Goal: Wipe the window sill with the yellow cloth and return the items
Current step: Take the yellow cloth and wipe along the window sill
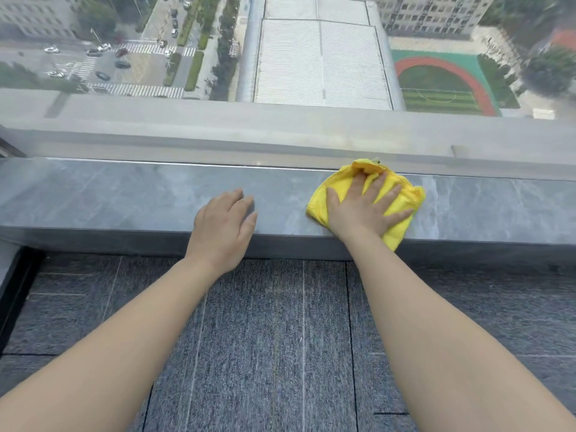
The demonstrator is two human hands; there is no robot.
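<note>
A grey marble window sill (124, 194) runs across the view below a large window. The yellow cloth (339, 188) lies bunched on the sill right of centre, its lower corner hanging over the front edge. My right hand (364, 207) presses flat on the cloth with fingers spread. My left hand (224, 226) rests on the sill's front edge to the left of the cloth, fingers relaxed and holding nothing.
The window glass (311, 57) rises straight behind the sill, showing streets and rooftops far below. Grey carpet tiles (280, 338) cover the floor beneath the sill. A dark frame (15, 291) stands at the left edge.
</note>
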